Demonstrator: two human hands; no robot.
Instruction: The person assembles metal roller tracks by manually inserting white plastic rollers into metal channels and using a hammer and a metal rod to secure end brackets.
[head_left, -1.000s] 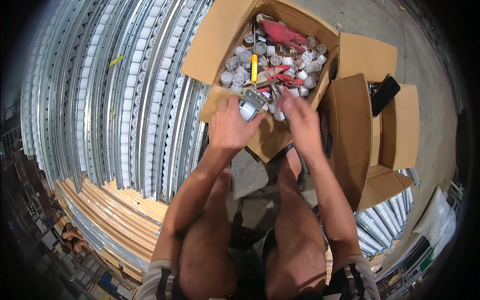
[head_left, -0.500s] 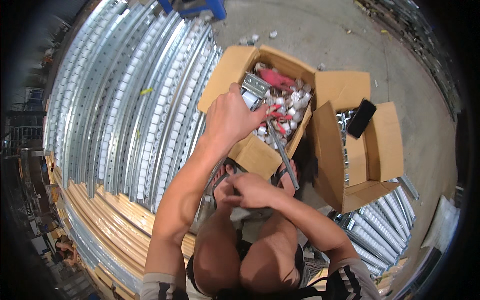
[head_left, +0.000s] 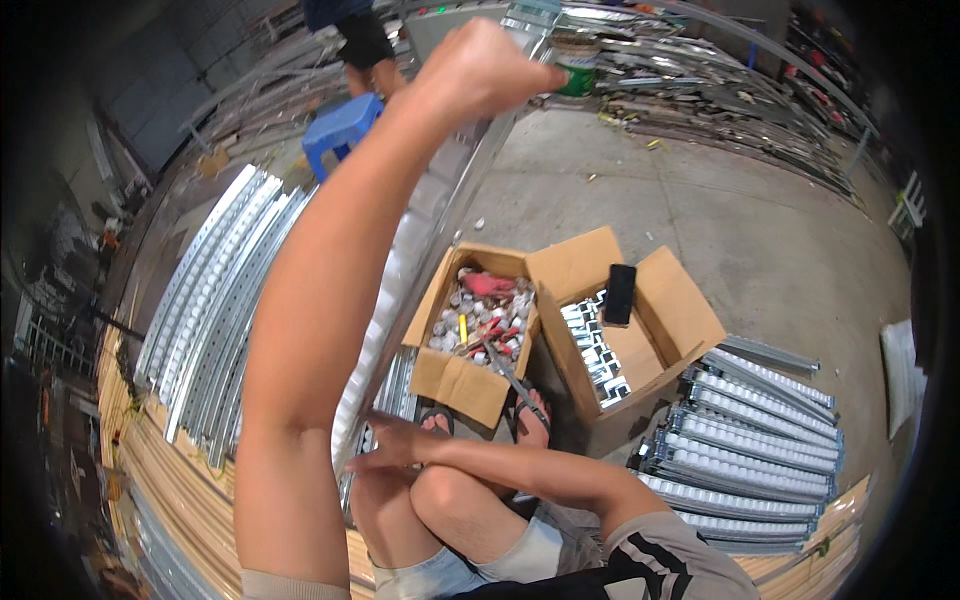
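Note:
A long metal roller track with white rollers point(head_left: 407, 245) slants up past the boxes. My left hand point(head_left: 485, 70) is raised far forward, closed around its upper end. Lower down, above my knees, my right hand point(head_left: 392, 443) is at the near part of the same track, thumb and fingers at its edge; the forearm partly hides the track. In an open cardboard box point(head_left: 455, 375) by my feet lie loose white rollers, a red glove point(head_left: 487, 286), red-handled pliers point(head_left: 490, 330) and a yellow item point(head_left: 463, 327).
A second cardboard box point(head_left: 675, 345) holds metal brackets point(head_left: 597, 355), with a black phone point(head_left: 620, 294) on its flap. Roller tracks are stacked at left point(head_left: 215, 300) and right point(head_left: 750, 450). A blue stool point(head_left: 340, 128), another person point(head_left: 365, 45) and a green bucket point(head_left: 577, 68) are farther off.
My left hand has risen forward from above the roller box, lifting the track's end. My right hand has shifted left to the track. The view has tilted up, showing the stool and a person.

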